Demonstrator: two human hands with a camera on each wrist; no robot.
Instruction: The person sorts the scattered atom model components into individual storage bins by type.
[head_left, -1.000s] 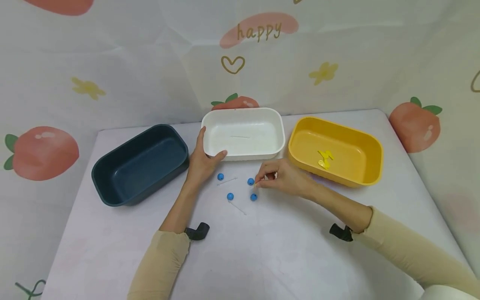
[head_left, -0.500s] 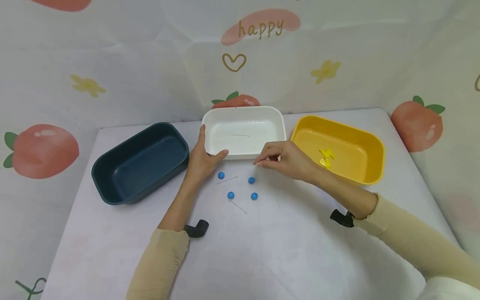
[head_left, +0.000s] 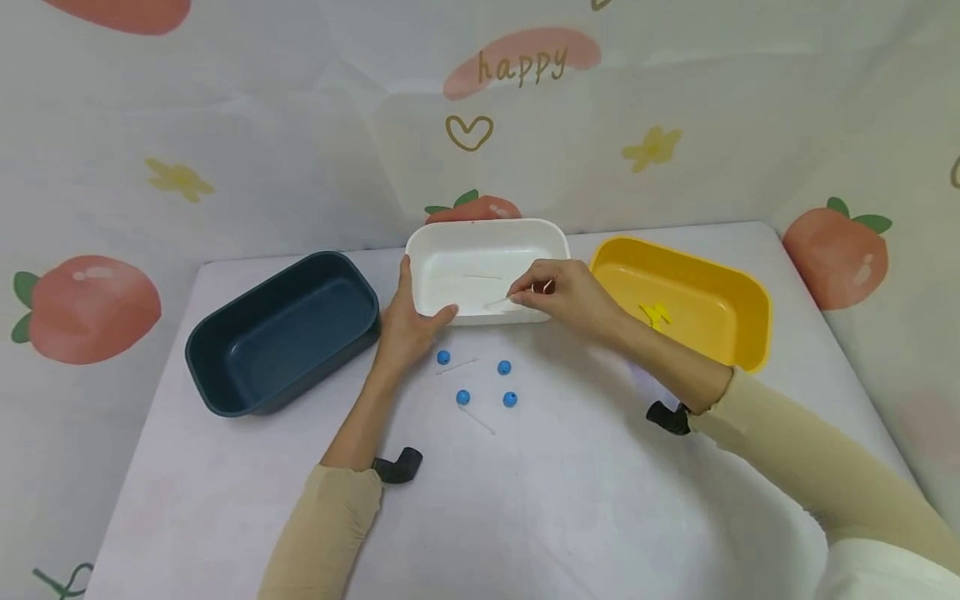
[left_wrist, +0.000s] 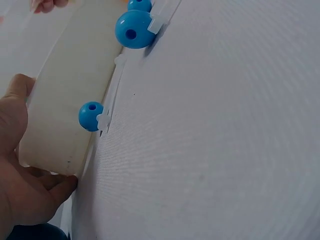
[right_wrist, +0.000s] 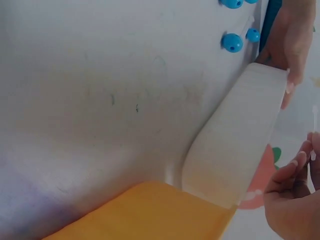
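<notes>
My left hand (head_left: 407, 329) grips the near left corner of a white plastic bin (head_left: 420, 315), its thumb over the front rim. Another view of this hold, from the left wrist, shows the fingers (left_wrist: 62, 190) against the bin's end. Over the bin's front right part, my right hand (head_left: 570, 293) pinches a thin white cotton swab (head_left: 497, 303) between thumb and forefinger. A second cotton swab (head_left: 482, 277) lies on the bin's floor. In front of the bin are several blue beads (head_left: 504, 367) with holes, and two more cotton swabs (head_left: 476, 419) on the table.
To the left stands a dark teal bin (head_left: 225, 404). On the right, partly behind my right arm, is a yellow bin (head_left: 757, 325) holding small yellow pieces (head_left: 656, 314). A printed cloth (head_left: 300, 125) hangs behind the white-covered table (head_left: 525, 517).
My right hand has moved from beside the blue beads up and away from me, carrying the cotton swab over the white bin. My left hand keeps its hold on the bin.
</notes>
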